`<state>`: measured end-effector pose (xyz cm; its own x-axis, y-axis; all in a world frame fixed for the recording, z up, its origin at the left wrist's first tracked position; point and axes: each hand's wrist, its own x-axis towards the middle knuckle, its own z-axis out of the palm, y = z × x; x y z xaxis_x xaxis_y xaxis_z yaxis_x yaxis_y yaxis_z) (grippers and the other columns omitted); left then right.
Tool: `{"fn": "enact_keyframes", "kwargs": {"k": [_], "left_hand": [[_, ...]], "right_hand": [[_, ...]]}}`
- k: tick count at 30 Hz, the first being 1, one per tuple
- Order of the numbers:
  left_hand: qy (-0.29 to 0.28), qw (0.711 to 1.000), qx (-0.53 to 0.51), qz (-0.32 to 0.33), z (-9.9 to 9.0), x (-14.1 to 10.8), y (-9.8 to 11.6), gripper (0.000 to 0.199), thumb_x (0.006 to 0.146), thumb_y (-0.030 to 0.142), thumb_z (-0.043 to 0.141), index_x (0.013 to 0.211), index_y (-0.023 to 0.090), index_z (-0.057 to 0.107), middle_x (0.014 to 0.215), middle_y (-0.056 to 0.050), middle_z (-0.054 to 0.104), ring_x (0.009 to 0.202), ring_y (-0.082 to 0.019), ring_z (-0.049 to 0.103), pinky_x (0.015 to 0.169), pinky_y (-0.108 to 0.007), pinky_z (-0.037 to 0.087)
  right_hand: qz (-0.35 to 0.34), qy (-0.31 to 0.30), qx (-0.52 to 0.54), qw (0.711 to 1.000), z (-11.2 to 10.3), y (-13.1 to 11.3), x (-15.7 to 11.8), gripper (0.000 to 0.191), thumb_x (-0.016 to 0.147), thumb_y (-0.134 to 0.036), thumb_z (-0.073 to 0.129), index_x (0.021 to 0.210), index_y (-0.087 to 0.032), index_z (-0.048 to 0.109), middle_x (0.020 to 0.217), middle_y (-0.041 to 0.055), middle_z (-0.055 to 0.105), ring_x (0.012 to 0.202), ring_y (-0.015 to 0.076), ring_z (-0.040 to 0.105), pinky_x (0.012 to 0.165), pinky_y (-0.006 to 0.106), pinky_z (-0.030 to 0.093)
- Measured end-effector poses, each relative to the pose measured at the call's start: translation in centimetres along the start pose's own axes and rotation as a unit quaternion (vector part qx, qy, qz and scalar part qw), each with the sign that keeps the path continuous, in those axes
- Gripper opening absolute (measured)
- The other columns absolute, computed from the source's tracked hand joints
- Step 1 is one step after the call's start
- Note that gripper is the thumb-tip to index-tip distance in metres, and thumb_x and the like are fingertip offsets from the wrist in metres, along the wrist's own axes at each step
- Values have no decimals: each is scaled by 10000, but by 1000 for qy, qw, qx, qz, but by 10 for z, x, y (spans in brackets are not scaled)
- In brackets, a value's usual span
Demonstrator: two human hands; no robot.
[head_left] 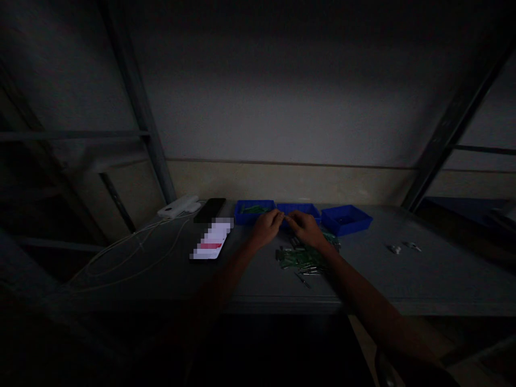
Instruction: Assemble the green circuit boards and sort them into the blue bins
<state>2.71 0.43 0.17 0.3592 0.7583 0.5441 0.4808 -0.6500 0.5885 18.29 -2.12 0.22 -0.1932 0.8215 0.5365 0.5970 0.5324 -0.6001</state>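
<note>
My left hand (267,227) and my right hand (305,226) meet fingertip to fingertip in front of the middle blue bin (300,207). The fingers of both are closed in a pinch; whatever lies between them is too small and dark to name. Below my right hand and forearm spreads a pile of green and silvery slim pieces (300,259), partly covered by the arm. One thin metal piece (303,280) lies apart at the pile's near side. The left blue bin (255,219), beside my left hand, holds similar green pieces.
A third blue bin (347,222) stands at the right. On the left lie a lit phone (213,242), a dark flat device (210,209) and a white power strip (179,206) with cables. Two small metal parts (394,249) rest on the grey table (403,285). Metal posts flank the table.
</note>
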Motion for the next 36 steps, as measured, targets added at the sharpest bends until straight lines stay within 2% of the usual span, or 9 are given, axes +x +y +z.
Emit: {"fn": "enact_keyframes", "kwargs": {"k": [4, 8, 14, 16, 21, 27, 31, 33, 36], "left_hand": [[5, 999, -26, 24, -1, -2, 2, 211, 830, 326, 477, 965, 178, 545, 772, -11, 633, 726, -132, 588, 651, -232, 424], [9, 999, -27, 28, -1, -3, 4, 181, 815, 297, 500, 945, 180, 548, 775, -13, 639, 746, -136, 596, 661, -238, 428], [19, 1000, 0, 16, -2, -1, 4, 215, 857, 300, 409, 794, 166, 566, 742, -27, 628, 706, -138, 571, 658, -251, 416], [16, 1000, 14, 6, -2, 0, 4, 269, 872, 318, 379, 747, 165, 561, 682, -20, 610, 660, -134, 559, 636, -250, 402], [16, 1000, 14, -9, -1, 0, 2, 330, 884, 356, 348, 688, 171, 538, 613, -5, 579, 607, -125, 547, 606, -240, 387], [14, 999, -36, 25, -1, -2, 4, 199, 835, 322, 454, 934, 175, 545, 697, 5, 588, 664, -121, 563, 629, -226, 410], [1, 999, -25, 37, 1, -3, 2, 195, 803, 296, 508, 960, 185, 542, 708, 9, 591, 675, -121, 561, 634, -226, 416], [6, 999, -22, 33, 1, -3, 0, 187, 812, 300, 493, 945, 181, 548, 709, 5, 594, 658, -120, 553, 629, -231, 415], [17, 999, -23, 25, 0, -2, -1, 183, 826, 312, 466, 893, 171, 560, 730, -8, 607, 668, -124, 550, 630, -234, 413]], "right_hand": [[22, 13, -5, 1000, -1, 0, 1, 390, 859, -447, 358, 655, -160, 524, 570, -15, 501, 560, 117, 464, 531, 231, 320], [33, 10, -3, 999, -2, -1, 1, 436, 864, -473, 323, 619, -164, 510, 545, -14, 479, 539, 121, 456, 524, 240, 316], [7, 24, 11, 1000, -1, -3, -1, 309, 812, -421, 475, 965, -163, 550, 575, -35, 492, 520, 117, 453, 507, 227, 329], [-6, 22, 10, 1000, -1, -2, -1, 282, 803, -382, 498, 982, -170, 545, 574, -36, 491, 522, 118, 451, 505, 225, 333], [-10, 15, -12, 1000, -2, -3, -1, 233, 818, -368, 476, 877, -165, 572, 590, -13, 536, 556, 125, 470, 537, 231, 346], [3, 22, -31, 999, -4, -3, -1, 353, 868, -412, 359, 670, -174, 525, 587, -4, 525, 555, 125, 482, 543, 242, 319], [8, 25, -37, 999, -3, -3, -1, 399, 871, -434, 328, 610, -181, 494, 528, -11, 482, 531, 124, 458, 521, 241, 302], [7, 28, -22, 999, -2, -4, -1, 372, 865, -433, 349, 672, -173, 532, 559, -7, 513, 542, 123, 463, 523, 236, 317], [4, 35, 4, 999, -2, -5, -2, 294, 823, -426, 450, 902, -167, 563, 585, -20, 527, 533, 121, 463, 513, 227, 334]]}}
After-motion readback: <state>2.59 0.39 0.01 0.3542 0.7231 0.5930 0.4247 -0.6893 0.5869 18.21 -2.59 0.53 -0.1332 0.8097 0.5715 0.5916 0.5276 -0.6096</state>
